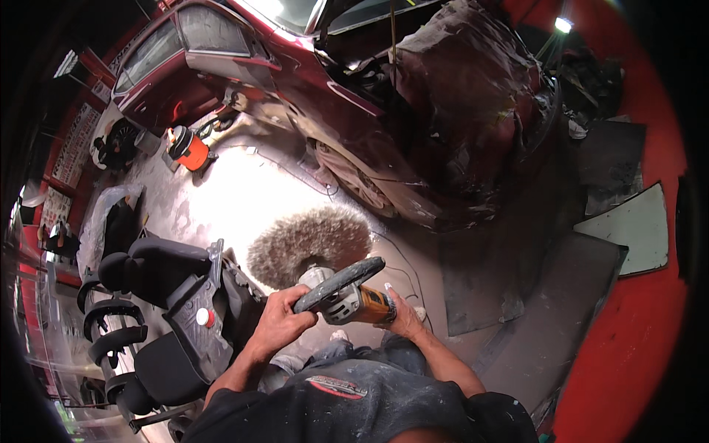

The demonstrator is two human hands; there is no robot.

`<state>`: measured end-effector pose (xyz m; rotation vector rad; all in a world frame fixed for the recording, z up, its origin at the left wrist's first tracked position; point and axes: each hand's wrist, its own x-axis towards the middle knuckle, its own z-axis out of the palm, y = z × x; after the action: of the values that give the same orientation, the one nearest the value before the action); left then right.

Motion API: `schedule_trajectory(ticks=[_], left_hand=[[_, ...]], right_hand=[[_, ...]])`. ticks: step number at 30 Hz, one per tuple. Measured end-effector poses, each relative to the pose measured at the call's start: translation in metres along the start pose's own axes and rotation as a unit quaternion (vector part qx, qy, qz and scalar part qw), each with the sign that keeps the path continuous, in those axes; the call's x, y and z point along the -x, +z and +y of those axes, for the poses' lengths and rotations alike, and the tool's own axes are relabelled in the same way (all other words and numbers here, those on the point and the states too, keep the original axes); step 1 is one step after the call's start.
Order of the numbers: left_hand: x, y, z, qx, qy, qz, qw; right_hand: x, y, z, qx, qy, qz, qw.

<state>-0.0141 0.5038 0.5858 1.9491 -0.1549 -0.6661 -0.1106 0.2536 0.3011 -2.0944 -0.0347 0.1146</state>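
Note:
A power polisher (353,301) with an orange and grey body is held in front of my torso. Its large, fluffy wool pad (310,240) points away from me, over the bright floor. My left hand (284,317) is closed around one end of the black loop handle (340,283). At the rear of the orange body, my right hand (402,314) wraps round the housing, its fingers partly hidden behind it. The pad is apart from the dark red car (325,111), whose front is draped with dusty plastic sheeting (465,81).
Removed car seats (170,362) and black trim stand at left, a red-and-white container (205,317) among them. An orange shop vacuum (190,150) stands farther off. A dark cord (406,258) trails across the floor near my feet. Flat panels (636,229) lie at right.

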Motion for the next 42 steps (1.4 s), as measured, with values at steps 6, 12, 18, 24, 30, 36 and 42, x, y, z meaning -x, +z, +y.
schedule_trajectory(ticks=[6, 12, 18, 24, 30, 36, 42], left_hand=[[-0.016, 0.051, -0.013, -0.181, 0.009, 0.207, 0.961], [-0.056, 0.052, -0.061, -0.205, -0.020, 0.334, 0.920], [-0.033, 0.006, 0.004, -0.158, 0.069, 0.340, 0.925], [0.051, -0.020, 0.107, -0.263, 0.271, 0.419, 0.826], [0.082, 0.019, 0.169, -0.419, 0.294, 0.359, 0.781], [0.073, 0.067, 0.197, -0.517, 0.419, 0.333, 0.668], [0.047, 0.079, 0.195, -0.498, 0.423, 0.557, 0.513]], right_hand=[[-0.010, -0.013, 0.043, -0.022, -0.044, -0.122, 0.991], [-0.033, 0.046, 0.051, -0.099, 0.011, -0.275, 0.956], [-0.088, 0.022, -0.040, -0.185, -0.035, -0.238, 0.953], [-0.138, 0.012, -0.104, -0.189, -0.320, -0.101, 0.923], [-0.109, 0.002, -0.152, -0.315, -0.362, -0.033, 0.877], [-0.118, -0.030, -0.138, -0.325, -0.394, -0.012, 0.859], [-0.136, -0.069, -0.139, -0.306, -0.411, 0.027, 0.859]])
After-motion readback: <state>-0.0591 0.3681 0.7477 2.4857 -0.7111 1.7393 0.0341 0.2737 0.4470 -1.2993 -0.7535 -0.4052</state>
